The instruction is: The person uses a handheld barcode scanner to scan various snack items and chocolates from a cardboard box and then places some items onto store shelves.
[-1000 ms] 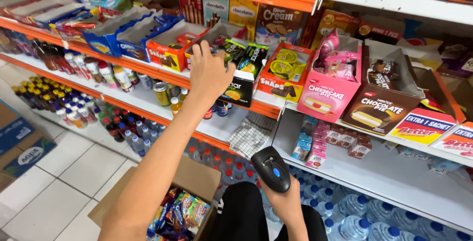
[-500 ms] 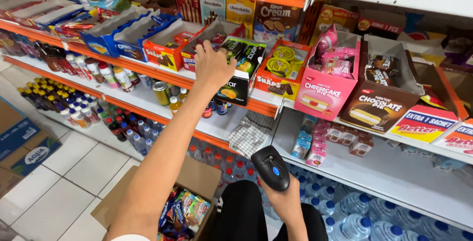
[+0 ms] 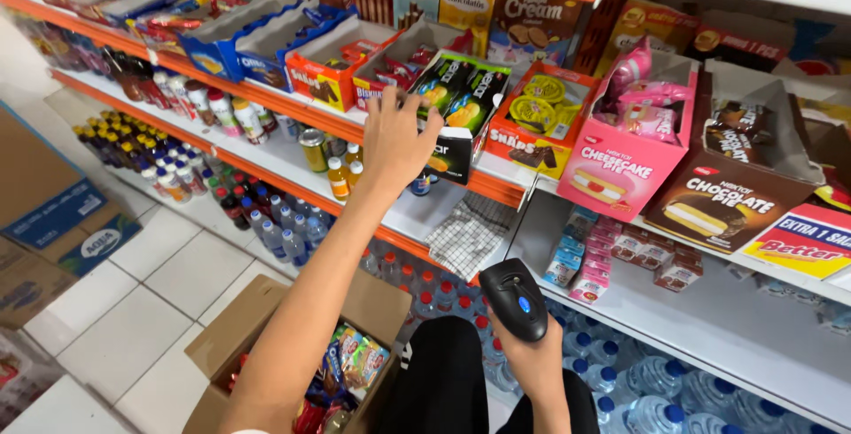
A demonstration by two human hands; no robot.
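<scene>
My left hand (image 3: 399, 137) reaches up to the orange-edged shelf (image 3: 292, 108) with its fingers spread. The palm rests against the front of a black and green snack display box (image 3: 461, 101), next to a red and white snack tray (image 3: 390, 62). It holds nothing that I can see. Lower down, my right hand (image 3: 536, 363) grips a black hand-held barcode scanner (image 3: 516, 299) with a blue button. The scanner's head points up toward the shelves.
An open cardboard carton (image 3: 222, 345) with snack packs stands on the tiled floor by my knees. Small bottles (image 3: 177, 168) fill the lower left shelves and water bottles (image 3: 656, 390) the bottom right. A checked cloth (image 3: 470, 234), a pink cake box (image 3: 620, 155) and a brown pie box (image 3: 718, 199) sit to the right.
My left hand has slid a little down and right along the shelf front to the black box. The scanner stays in my right hand in about the same place.
</scene>
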